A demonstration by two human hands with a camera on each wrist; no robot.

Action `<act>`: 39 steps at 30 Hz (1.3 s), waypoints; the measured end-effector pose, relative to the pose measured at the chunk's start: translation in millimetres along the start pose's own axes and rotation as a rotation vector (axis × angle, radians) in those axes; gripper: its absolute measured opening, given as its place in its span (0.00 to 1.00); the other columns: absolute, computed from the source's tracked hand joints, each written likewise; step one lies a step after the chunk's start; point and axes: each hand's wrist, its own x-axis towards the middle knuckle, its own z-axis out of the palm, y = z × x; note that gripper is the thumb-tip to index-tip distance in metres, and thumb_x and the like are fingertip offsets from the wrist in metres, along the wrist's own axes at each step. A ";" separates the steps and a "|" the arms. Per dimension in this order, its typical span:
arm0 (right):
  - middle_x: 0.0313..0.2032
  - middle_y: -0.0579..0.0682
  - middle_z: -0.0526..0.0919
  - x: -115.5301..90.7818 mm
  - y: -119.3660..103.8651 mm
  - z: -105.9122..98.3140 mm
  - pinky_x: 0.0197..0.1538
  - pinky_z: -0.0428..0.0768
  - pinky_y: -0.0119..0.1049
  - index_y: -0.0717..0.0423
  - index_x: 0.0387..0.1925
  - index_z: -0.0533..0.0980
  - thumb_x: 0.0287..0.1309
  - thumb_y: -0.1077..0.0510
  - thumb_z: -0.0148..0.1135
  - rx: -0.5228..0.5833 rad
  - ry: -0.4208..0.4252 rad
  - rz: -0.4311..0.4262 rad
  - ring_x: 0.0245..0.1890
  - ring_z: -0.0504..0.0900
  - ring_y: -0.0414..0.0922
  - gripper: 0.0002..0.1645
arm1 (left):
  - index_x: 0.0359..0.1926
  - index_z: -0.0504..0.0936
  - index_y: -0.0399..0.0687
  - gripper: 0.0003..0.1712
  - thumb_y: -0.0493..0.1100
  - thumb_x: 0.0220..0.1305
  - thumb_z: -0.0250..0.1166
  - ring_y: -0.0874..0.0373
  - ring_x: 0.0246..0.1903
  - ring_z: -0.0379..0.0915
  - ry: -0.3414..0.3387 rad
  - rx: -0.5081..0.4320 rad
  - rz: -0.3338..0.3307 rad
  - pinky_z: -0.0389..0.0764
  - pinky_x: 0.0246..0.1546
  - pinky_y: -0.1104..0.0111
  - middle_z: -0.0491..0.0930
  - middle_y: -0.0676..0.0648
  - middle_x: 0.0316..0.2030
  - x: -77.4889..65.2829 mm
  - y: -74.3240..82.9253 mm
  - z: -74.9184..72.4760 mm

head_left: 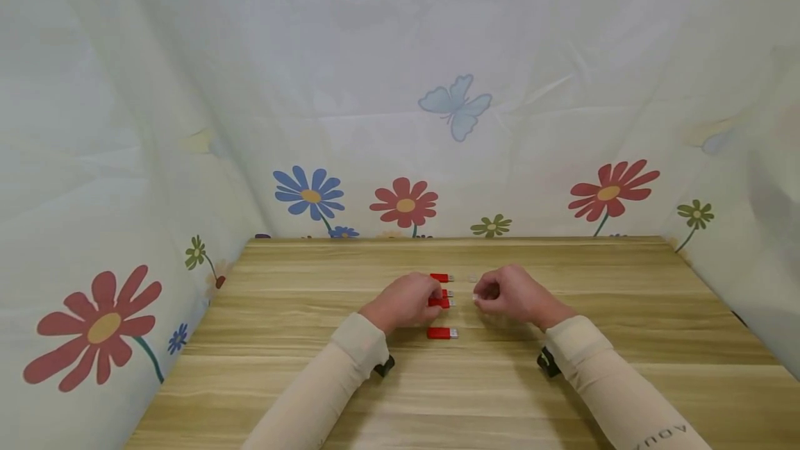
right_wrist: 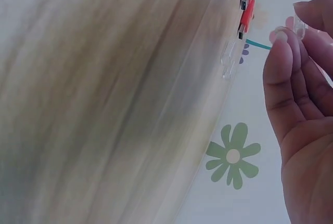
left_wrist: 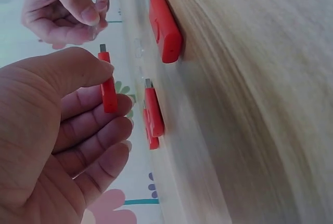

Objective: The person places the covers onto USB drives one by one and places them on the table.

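Memory stick (left_wrist: 109, 98), red, sits pinched in your left hand (head_left: 407, 299) at the middle of the head frame, gripped by its body, probably so the metal plug (left_wrist: 102, 48) stays bare toward your right hand (head_left: 515, 296). There your narrow grip pinches a small clear cap (right_wrist: 299, 28), upper right of the right wrist frame. Three other red sticks (head_left: 439, 333) lie on the worktop (head_left: 469, 401), plugs facing frame right, likely for matching pick-up.

Dark capital letters (head_left: 664, 435) stand on the person's right sleeve (head_left: 625, 384), near the head view's bottom edge. They include an A and a U; the letter between may be D or Q.
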 end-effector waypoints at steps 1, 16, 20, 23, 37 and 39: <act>0.26 0.38 0.86 -0.2 0.0 0.2 0.34 0.82 0.29 0.51 0.30 0.87 0.59 0.58 0.73 0.009 0.004 0.002 0.27 0.81 0.32 0.03 | 0.43 0.85 0.51 0.12 0.50 0.64 0.73 0.61 0.29 0.74 0.001 -0.001 -0.003 0.78 0.35 0.75 0.83 0.55 0.33 -0.1 0.1 -0.1; 0.29 0.42 0.88 -3.2 -1.1 -0.6 0.36 0.84 0.30 0.53 0.33 0.88 0.56 0.60 0.76 0.171 0.046 0.047 0.29 0.84 0.37 0.03 | 0.47 0.85 0.51 0.13 0.48 0.65 0.73 0.61 0.35 0.74 0.047 0.020 0.038 0.82 0.46 0.71 0.84 0.54 0.39 -2.5 -1.2 -1.5; 0.29 0.41 0.88 -3.6 -1.4 -0.4 0.36 0.84 0.31 0.49 0.33 0.87 0.56 0.58 0.76 0.181 0.047 0.035 0.29 0.83 0.37 0.03 | 0.49 0.85 0.50 0.15 0.49 0.65 0.73 0.62 0.35 0.75 0.067 0.019 0.048 0.83 0.47 0.71 0.85 0.54 0.42 -3.6 -1.9 -2.3; 0.30 0.42 0.89 -3.9 -1.2 -0.3 0.36 0.84 0.31 0.48 0.33 0.88 0.56 0.57 0.76 0.196 0.049 0.024 0.29 0.84 0.37 0.03 | 0.49 0.86 0.50 0.15 0.49 0.65 0.73 0.63 0.35 0.75 0.088 0.022 0.068 0.83 0.47 0.71 0.85 0.54 0.42 -5.2 -1.5 -4.0; 0.32 0.46 0.90 -4.9 -9.2 -2.2 0.35 0.84 0.31 0.56 0.36 0.88 0.57 0.57 0.76 0.258 0.097 0.010 0.29 0.85 0.37 0.07 | 0.47 0.87 0.50 0.14 0.49 0.62 0.74 0.63 0.36 0.76 0.148 0.053 0.158 0.83 0.46 0.73 0.86 0.54 0.40 -16.4 1.8 -16.1; 0.32 0.46 0.90 -5.6 -10.9 -2.9 0.35 0.84 0.31 0.56 0.37 0.88 0.57 0.56 0.76 0.265 0.098 0.009 0.29 0.84 0.37 0.09 | 0.47 0.87 0.51 0.14 0.49 0.62 0.74 0.64 0.36 0.76 0.153 0.060 0.173 0.83 0.46 0.74 0.86 0.55 0.40 -18.9 2.5 -18.9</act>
